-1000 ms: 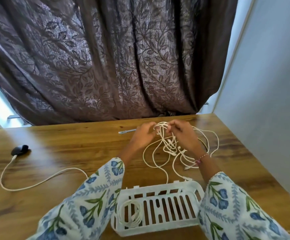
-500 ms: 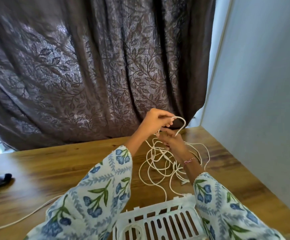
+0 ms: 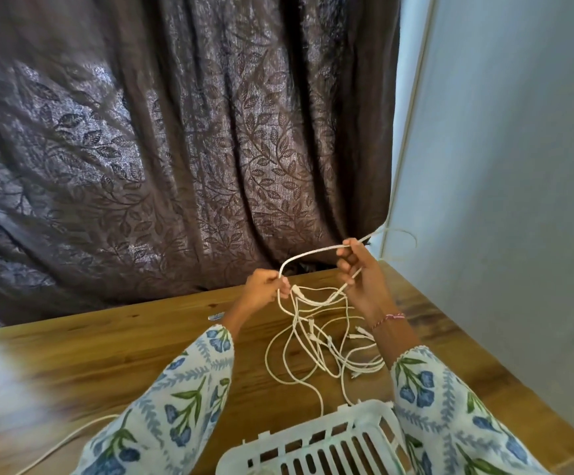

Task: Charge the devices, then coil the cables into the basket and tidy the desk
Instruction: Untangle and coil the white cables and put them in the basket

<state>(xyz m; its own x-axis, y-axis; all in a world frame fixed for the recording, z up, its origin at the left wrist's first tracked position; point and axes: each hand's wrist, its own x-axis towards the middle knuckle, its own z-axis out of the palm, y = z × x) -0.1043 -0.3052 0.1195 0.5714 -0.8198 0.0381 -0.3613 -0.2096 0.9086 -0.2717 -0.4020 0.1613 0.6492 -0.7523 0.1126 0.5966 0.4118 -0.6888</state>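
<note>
White cable (image 3: 307,257) now arches between the two hands, lifted clear of the tabletop (image 3: 107,354) — a second ago both worked low in the tangle (image 3: 319,341). Left hand (image 3: 261,289) pinches one end of the span, right hand (image 3: 361,272) the other; long axis left–right, rising rightward. Untangling underway — basket (image 3: 330,443) near.

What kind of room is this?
Probably a room at home: a wooden desk set in a corner, a leaf-patterned curtain behind it, a plain wall beside it.

Dark leaf-patterned curtain (image 3: 175,159); pale wall (image 3: 511,166); wooden desk (image 3: 90,354).
</note>
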